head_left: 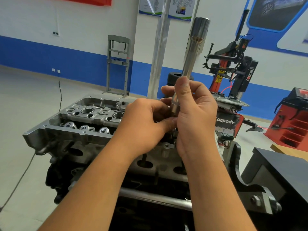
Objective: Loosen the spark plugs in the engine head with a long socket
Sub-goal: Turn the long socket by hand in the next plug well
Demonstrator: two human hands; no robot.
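Observation:
A long chrome socket [193, 52] stands nearly upright in front of me, its wider end up. My right hand [195, 114] grips its lower part, thumb across the shaft. My left hand [145, 120] is curled at the socket's bottom end, fingertips pinching something there that my hands hide. Below and behind both hands lies the aluminium engine head [86, 117] with open round spark plug wells [87, 110] and valve springs [70, 125]. No spark plug shows.
The engine sits on a black stand [241, 180] with bolts at the right. A ratchet-like tool [120, 105] lies on the head's far side. A black cabinet [283, 172] stands right, a tyre changer [233, 80] and a red rack [293, 124] behind. A cable [21, 179] runs across the floor at left.

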